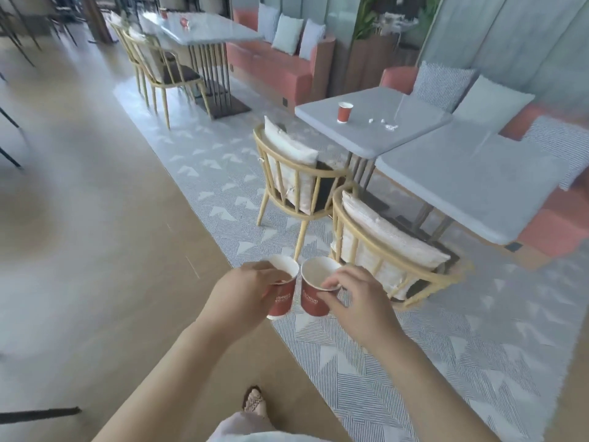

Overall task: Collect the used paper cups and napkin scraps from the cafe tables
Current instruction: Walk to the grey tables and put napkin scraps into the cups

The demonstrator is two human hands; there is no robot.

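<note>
Fingers (256,268) of the left hand (245,293) are curled around a red paper cup (282,303). The right hand (357,303) pinches the rim of a second red cup (314,301). Both cups are held mouth up, side by side and very near each other, at 6 o'clock from the centre of the view. At 1 o'clock from the hands, a third cup (345,112) stands on a grey table (366,138), with white napkin scraps (387,125) near it at its 3 o'clock side. At 11 o'clock, far away, another table (204,30) carries small red things, too blurred to name.
</note>
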